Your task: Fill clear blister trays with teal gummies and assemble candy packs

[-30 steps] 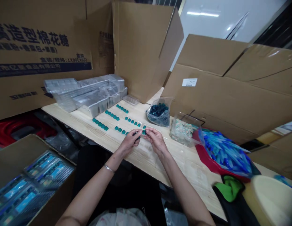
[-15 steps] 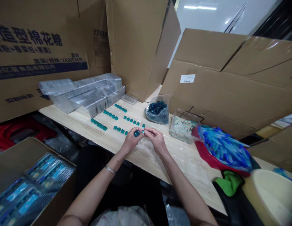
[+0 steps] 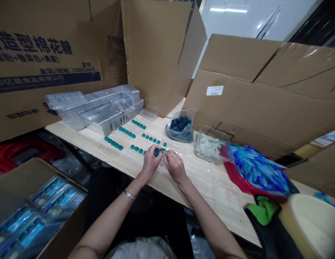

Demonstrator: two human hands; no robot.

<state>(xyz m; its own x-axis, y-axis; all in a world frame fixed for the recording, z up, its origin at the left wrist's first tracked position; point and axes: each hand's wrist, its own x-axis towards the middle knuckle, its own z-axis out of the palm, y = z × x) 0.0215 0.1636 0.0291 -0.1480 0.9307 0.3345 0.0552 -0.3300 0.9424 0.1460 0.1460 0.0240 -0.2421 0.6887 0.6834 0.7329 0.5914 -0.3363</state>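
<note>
My left hand (image 3: 150,164) is closed around small, dark teal gem-like pieces (image 3: 156,152). Just beside them, the fingertips of my right hand (image 3: 175,166) pinch at a single teal piece (image 3: 162,150) held between both hands. Its exact shape is partly hidden by the fingers. Around my hands, clear plastic trays (image 3: 180,146) lie flat on the table. Short rows of teal pieces (image 3: 113,143) sit to the left and beyond. A clear bag (image 3: 180,135) behind my hands is filled with more of the dark teal pieces.
Stacked clear trays (image 3: 108,108) stand at the back left. To the right are a clear box (image 3: 207,147) of pale pieces, a red basin (image 3: 237,180) of blue pieces and a cream tub (image 3: 313,223). Cardboard walls (image 3: 156,54) enclose the table (image 3: 232,216); a carton (image 3: 21,180) holds packed trays.
My right fingers have curled in more, and its hand has shifted slightly left and down. The teal piece between the hands shows more clearly. The rows have stayed the same.
</note>
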